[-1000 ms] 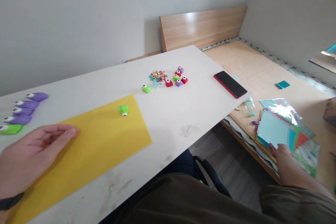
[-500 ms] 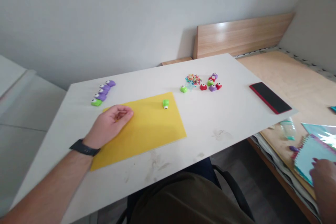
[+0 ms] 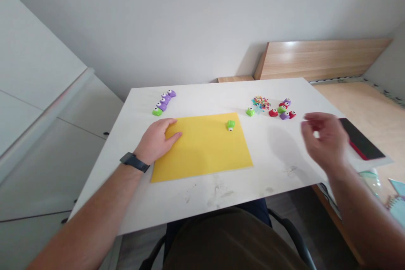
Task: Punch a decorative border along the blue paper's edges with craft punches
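A yellow sheet (image 3: pixel 202 147) lies on the white table in front of me. On its upper left part rests my left hand (image 3: pixel 158 139), thumb and fingers apart, holding nothing. One green eye-topped piece (image 3: pixel 230 125) stands on the sheet near its upper right corner. Above the table's right side hangs my right hand (image 3: pixel 324 139), blurred, its fingers curled to the thumb with a small gap inside the loop. Whatever it pinches, if anything, is too small or smeared to make out.
A row of purple and green eye-topped pieces (image 3: pixel 163 103) stands back left. At the back right are a pile of colourful bits (image 3: pixel 261 102), a green piece (image 3: pixel 250 112) and a cluster of red, purple and green pieces (image 3: pixel 283 109). A black tablet-like slab with red edge (image 3: pixel 363 141) lies at right.
My right hand has come from the notebook on the bed up over the table, fingers curled. My left hand has opened from a loose curl on the sheet. The view has turned left.
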A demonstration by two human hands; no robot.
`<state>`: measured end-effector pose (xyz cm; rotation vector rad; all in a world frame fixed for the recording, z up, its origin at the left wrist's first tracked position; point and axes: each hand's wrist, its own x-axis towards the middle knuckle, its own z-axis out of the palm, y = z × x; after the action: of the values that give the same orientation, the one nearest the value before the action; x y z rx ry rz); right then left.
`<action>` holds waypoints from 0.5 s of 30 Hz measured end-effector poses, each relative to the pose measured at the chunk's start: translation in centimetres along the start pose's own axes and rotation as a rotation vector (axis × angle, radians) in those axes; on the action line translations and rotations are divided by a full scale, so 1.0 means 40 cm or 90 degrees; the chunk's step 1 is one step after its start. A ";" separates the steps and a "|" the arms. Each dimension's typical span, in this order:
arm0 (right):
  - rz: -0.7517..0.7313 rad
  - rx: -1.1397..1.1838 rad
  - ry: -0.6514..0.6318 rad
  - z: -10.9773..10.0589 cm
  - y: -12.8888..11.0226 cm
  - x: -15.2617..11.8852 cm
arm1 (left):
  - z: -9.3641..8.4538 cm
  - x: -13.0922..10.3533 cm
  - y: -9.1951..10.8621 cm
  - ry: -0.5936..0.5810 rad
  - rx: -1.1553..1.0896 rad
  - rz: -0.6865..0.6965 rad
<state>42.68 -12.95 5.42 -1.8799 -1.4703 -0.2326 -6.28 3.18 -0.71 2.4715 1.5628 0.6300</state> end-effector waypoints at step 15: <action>-0.213 -0.010 -0.411 0.372 -0.289 0.084 | 0.010 -0.008 -0.008 -0.006 0.047 0.031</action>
<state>29.17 0.04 1.49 -1.7942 -2.2190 0.2379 -6.48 3.07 -1.26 2.5701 1.5539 0.5777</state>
